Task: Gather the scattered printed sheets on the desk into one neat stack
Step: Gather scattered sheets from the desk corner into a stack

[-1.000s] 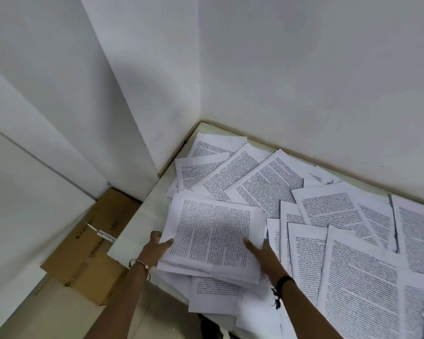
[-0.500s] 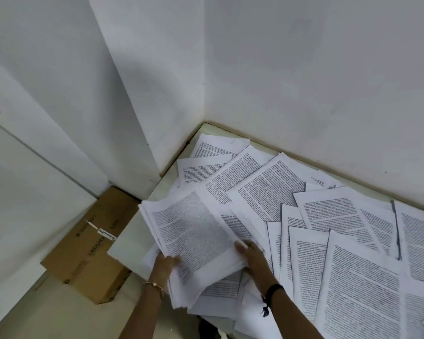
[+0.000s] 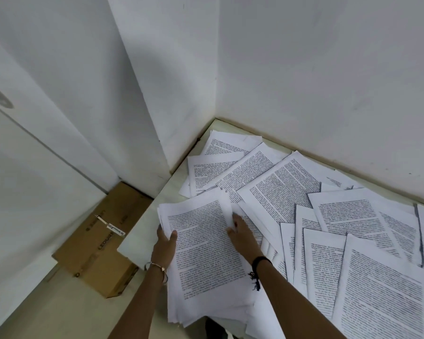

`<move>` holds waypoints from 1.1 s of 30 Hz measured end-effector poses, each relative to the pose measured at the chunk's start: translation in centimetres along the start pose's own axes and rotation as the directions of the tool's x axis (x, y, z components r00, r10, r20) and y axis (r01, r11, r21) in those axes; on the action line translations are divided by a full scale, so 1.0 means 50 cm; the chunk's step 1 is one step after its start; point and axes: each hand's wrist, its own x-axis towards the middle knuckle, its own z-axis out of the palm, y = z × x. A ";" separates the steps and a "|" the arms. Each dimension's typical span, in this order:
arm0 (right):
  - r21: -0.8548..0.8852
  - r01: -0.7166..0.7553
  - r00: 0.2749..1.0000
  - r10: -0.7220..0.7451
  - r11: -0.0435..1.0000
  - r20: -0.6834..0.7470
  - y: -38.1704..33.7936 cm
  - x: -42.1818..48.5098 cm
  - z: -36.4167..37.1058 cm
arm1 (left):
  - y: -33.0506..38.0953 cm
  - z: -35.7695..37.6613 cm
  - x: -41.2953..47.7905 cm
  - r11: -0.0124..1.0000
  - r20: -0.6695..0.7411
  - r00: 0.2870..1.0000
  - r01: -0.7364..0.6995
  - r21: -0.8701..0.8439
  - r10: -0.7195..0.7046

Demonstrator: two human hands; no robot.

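A thick stack of printed sheets [image 3: 203,253] lies lengthwise at the near left of the pale desk [image 3: 142,228], its near end hanging over the desk's front edge. My left hand [image 3: 164,243] grips the stack's left edge, thumb on top and fingers underneath. My right hand [image 3: 240,236] is on the stack's right side, fingers around its right edge near the far corner. Several loose printed sheets [image 3: 279,189] overlap across the desk from the far corner to the right.
White walls meet at the desk's far corner [image 3: 216,118]. A brown cardboard box [image 3: 103,238] sits on the floor to the left of the desk, below its left edge. More overlapping sheets [image 3: 382,289] cover the near right.
The stack was turned from lying crosswise to lying lengthwise toward me. My left hand moved up along its left edge and my right hand shifted to its right edge.
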 end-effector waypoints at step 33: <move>0.067 -0.006 0.994 0.014 0.998 -0.107 0.035 -0.014 0.015 | -0.020 0.033 0.013 0.976 0.026 0.996 0.086 -0.199 -0.082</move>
